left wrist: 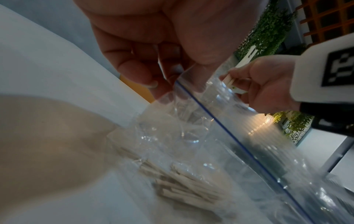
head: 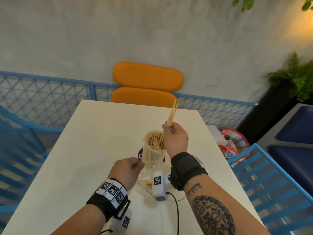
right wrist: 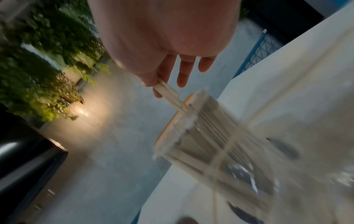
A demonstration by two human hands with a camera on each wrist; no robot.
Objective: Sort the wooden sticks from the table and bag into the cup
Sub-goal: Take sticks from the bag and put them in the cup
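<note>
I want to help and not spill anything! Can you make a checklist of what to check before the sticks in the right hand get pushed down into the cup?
1. Right hand pinches the held sticks: ok.
2. Their lower ends are already inside the cup rim: ok.
3. Cup stands upright on the table: ok.
4. Room left in the cup: cannot tell, it looks nearly packed.
5. Left hand holds the bag open by its top edge: ok.
6. More sticks in the bag waiting: ok.
</note>
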